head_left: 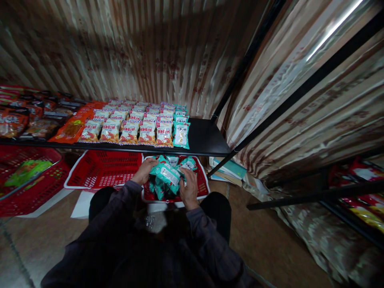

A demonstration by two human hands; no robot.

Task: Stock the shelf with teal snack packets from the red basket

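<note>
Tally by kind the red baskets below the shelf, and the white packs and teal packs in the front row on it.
Red baskets: 3
White packs, front row: 5
Teal packs, front row: 1
Total: 9

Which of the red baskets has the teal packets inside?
The rightmost basket, where left hand and right hand touch teal packets; the middle basket and left basket show none.
</note>
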